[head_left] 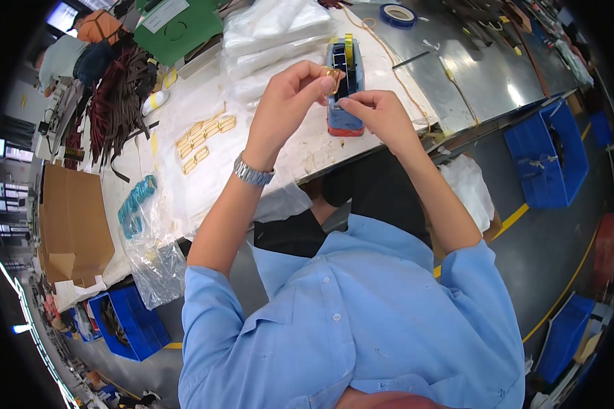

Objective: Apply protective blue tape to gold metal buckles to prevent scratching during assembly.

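My left hand, with a metal watch on its wrist, pinches a small gold metal buckle between thumb and fingers. Beside it my right hand is closed in a pinch at the front of a tape dispenser. What its fingertips hold is too small to make out. The dispenser is blue with a red base and carries a yellow tape roll. Several more gold buckles lie in rows on the white-covered table, left of my left forearm.
Stacked clear plastic bags lie behind the dispenser. Dark straps and a teal bundle are at the left. A blue tape roll rests on the metal tabletop. Blue bins stand on the floor. Other people are at far left.
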Demonstrator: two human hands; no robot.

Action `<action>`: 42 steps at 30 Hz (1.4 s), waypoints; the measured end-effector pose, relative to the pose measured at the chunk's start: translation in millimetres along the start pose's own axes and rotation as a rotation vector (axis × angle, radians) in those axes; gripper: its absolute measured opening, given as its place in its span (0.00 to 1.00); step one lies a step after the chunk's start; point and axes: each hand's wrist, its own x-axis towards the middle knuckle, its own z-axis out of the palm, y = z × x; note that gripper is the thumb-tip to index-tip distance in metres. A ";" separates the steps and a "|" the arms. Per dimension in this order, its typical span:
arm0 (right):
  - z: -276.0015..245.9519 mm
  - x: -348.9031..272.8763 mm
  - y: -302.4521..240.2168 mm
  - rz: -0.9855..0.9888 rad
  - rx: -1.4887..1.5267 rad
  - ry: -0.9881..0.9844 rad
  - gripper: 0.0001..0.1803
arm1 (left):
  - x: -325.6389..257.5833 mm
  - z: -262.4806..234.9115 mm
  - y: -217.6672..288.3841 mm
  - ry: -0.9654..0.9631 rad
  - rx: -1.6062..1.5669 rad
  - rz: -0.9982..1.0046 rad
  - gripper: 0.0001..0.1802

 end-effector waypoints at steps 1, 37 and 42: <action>3.6 2.7 2.2 -0.001 0.002 0.005 0.19 | 9.7 -2.0 -4.1 -0.019 0.042 0.001 0.12; 47.5 -116.9 32.8 0.096 0.735 -0.079 0.09 | -90.4 34.3 10.8 0.107 -0.141 -0.544 0.10; 46.3 -118.3 29.9 0.074 0.722 -0.084 0.13 | -88.9 39.1 5.7 0.083 -0.141 -0.544 0.11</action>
